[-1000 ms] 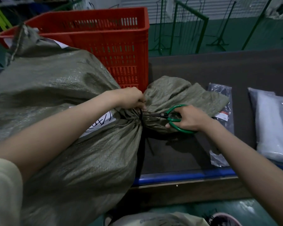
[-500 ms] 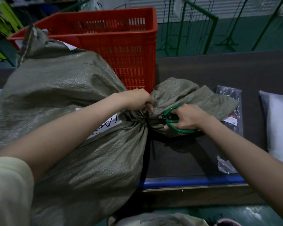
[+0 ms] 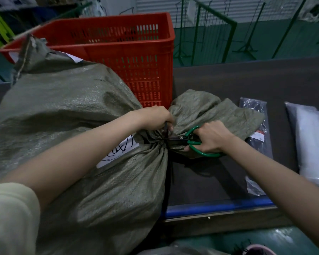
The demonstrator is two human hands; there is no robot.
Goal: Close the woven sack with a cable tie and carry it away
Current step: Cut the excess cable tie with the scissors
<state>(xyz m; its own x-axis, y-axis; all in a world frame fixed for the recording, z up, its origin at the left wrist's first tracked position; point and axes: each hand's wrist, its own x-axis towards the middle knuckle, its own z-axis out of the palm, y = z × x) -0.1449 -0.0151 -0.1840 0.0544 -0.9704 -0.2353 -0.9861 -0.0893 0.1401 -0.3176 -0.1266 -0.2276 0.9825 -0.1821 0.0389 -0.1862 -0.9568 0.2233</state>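
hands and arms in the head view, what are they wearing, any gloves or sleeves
No gloves: both the left hand and the right hand are bare, with no rings, watch or wristband visible. The right forearm is uncovered right to the frame edge. The left arm is bare up to a loose pale cream short sleeve, plain, with no print or markings visible.

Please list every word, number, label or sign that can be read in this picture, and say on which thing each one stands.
No text can be read with certainty.
White paper label on the grey-green woven sack: black handwritten strokes, partly hidden by the left forearm, not legible.
Red and white printed tag on the clear plastic packet: too small to read.
Red plastic crate: no lettering visible.
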